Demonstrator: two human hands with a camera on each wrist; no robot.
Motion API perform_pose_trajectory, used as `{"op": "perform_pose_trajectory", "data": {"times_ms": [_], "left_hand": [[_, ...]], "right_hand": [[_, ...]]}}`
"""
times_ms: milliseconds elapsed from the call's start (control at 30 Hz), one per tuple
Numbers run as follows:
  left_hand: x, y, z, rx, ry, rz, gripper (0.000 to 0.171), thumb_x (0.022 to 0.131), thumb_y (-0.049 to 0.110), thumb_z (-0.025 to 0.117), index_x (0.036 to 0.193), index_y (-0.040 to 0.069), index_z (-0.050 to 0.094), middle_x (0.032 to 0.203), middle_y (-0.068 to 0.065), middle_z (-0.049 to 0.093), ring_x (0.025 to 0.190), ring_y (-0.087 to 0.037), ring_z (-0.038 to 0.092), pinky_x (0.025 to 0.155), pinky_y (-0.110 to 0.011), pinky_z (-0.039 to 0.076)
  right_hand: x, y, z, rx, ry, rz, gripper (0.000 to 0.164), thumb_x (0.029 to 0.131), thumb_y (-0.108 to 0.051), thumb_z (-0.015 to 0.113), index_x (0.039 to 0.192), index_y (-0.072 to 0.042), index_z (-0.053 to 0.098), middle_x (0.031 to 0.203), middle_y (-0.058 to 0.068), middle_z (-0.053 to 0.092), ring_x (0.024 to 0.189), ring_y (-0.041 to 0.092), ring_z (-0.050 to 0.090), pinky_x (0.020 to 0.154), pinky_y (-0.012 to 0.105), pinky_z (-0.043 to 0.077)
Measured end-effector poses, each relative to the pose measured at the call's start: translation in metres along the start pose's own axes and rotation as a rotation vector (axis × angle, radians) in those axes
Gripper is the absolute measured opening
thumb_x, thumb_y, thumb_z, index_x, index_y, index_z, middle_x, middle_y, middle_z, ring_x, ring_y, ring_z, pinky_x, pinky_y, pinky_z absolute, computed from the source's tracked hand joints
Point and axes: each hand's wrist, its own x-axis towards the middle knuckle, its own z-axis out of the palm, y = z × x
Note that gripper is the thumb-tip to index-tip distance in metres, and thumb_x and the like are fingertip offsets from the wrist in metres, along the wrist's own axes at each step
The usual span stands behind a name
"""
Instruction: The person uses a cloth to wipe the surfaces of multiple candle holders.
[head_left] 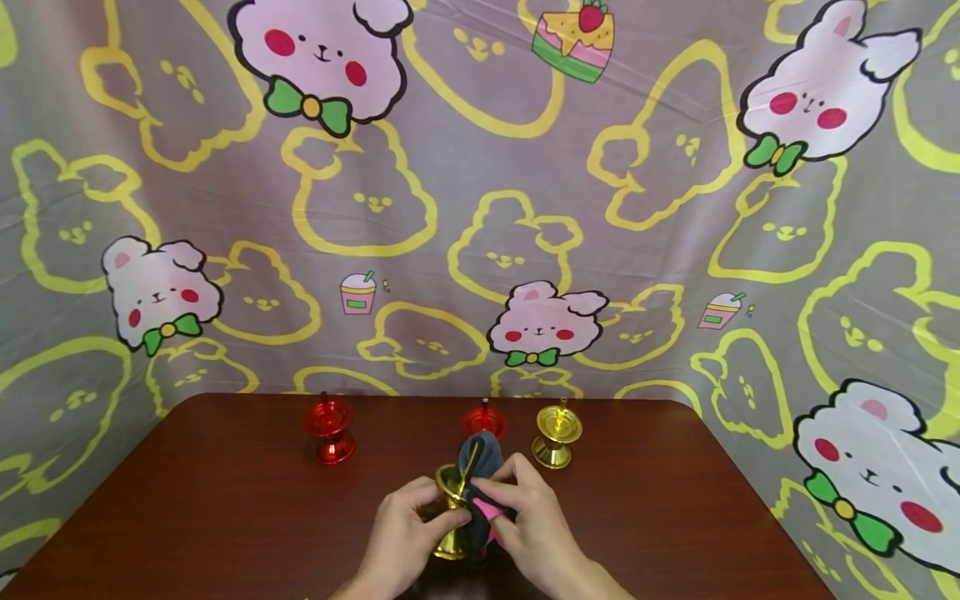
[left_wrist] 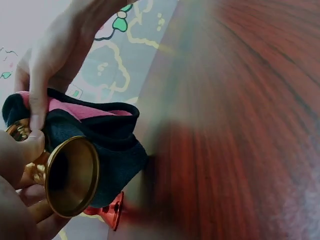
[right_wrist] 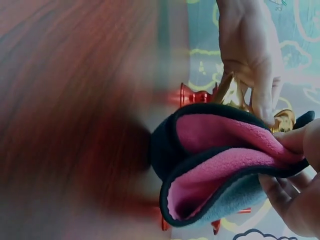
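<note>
Presently, gold cupped stand (head_left: 450, 546) sits between hands above table (head_left: 225, 517), long axis pointing away from person, cup end farther. Left hand (head_left: 401, 533) nearer, fingers curled round stand; right hand (head_left: 536, 517) pinches pink-lined dark cloth (head_left: 486, 452) against stand's right side.

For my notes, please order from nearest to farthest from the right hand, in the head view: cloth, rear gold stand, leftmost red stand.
1. Cloth, pinched in the right hand.
2. Rear gold stand, behind that hand.
3. Leftmost red stand, at back left.
</note>
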Motion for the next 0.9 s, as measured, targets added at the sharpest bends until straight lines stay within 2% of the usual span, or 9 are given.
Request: {"op": "perform_pose_trajectory", "data": {"times_ms": [167, 233, 333, 467, 600, 733, 900], "left_hand": [[-0.002, 0.000, 0.003, 0.127, 0.044, 0.027, 0.016, 0.074, 0.033, 0.088, 0.085, 0.026, 0.078, 0.085, 0.019, 0.065, 0.077, -0.003, 0.061, 0.066, -0.024, 0.050], [-0.002, 0.000, 0.003, 0.125, 0.034, 0.030, 0.017, 0.074, 0.035, 0.088, 0.084, 0.026, 0.078, 0.084, 0.018, 0.065, 0.074, -0.002, 0.059, 0.064, -0.024, 0.050], [0.000, -0.001, 0.000, 0.070, -0.023, 0.025, 0.020, 0.078, 0.036, 0.085, 0.089, 0.021, 0.077, 0.085, 0.014, 0.064, 0.075, -0.003, 0.059, 0.065, -0.024, 0.051], [0.005, -0.002, -0.007, -0.096, -0.157, -0.009, 0.028, 0.093, 0.028, 0.073, 0.109, 0.006, 0.073, 0.098, 0.001, 0.065, 0.087, -0.007, 0.061, 0.073, -0.025, 0.054], [0.009, -0.004, -0.012, -0.354, -0.292, -0.109, 0.033, 0.100, 0.016, 0.064, 0.122, -0.008, 0.062, 0.113, -0.013, 0.064, 0.094, -0.012, 0.065, 0.077, -0.026, 0.055], [0.011, -0.008, -0.012, -0.560, -0.396, -0.202, 0.037, 0.102, 0.013, 0.060, 0.128, -0.013, 0.053, 0.113, -0.012, 0.063, 0.095, -0.015, 0.067, 0.080, -0.028, 0.055], [0.008, -0.016, -0.011, -0.749, -0.566, -0.191, 0.044, 0.107, 0.011, 0.047, 0.136, -0.021, 0.041, 0.116, -0.012, 0.067, 0.103, -0.016, 0.066, 0.087, -0.030, 0.054]], "right_hand": [[-0.005, 0.001, 0.004, -0.040, 0.028, -0.007, 0.051, 0.066, 0.018, 0.083, 0.108, -0.010, 0.078, 0.099, -0.006, 0.053, 0.086, 0.008, 0.054, 0.066, 0.017, 0.047], [-0.006, 0.002, 0.005, -0.042, 0.042, 0.004, 0.052, 0.066, 0.019, 0.082, 0.108, -0.010, 0.078, 0.099, -0.007, 0.054, 0.086, 0.007, 0.055, 0.066, 0.018, 0.048], [-0.006, 0.006, 0.005, -0.029, 0.060, 0.046, 0.051, 0.068, 0.020, 0.080, 0.108, -0.011, 0.078, 0.097, -0.009, 0.054, 0.086, 0.006, 0.056, 0.069, 0.021, 0.050], [-0.003, 0.013, 0.001, 0.065, 0.048, 0.167, 0.040, 0.078, 0.014, 0.077, 0.111, -0.009, 0.076, 0.095, -0.011, 0.055, 0.088, 0.007, 0.057, 0.074, 0.025, 0.053], [-0.001, 0.019, -0.005, 0.182, 0.004, 0.252, 0.030, 0.087, 0.002, 0.074, 0.115, -0.010, 0.075, 0.097, -0.009, 0.056, 0.091, 0.009, 0.057, 0.075, 0.025, 0.053], [0.001, 0.020, -0.011, 0.253, -0.021, 0.202, 0.025, 0.091, -0.003, 0.072, 0.115, -0.009, 0.074, 0.098, -0.003, 0.058, 0.091, 0.010, 0.056, 0.070, 0.026, 0.054], [0.005, 0.020, -0.015, 0.271, -0.045, 0.091, 0.025, 0.091, 0.001, 0.071, 0.115, -0.007, 0.074, 0.102, 0.001, 0.059, 0.094, 0.012, 0.057, 0.072, 0.026, 0.055]]}}
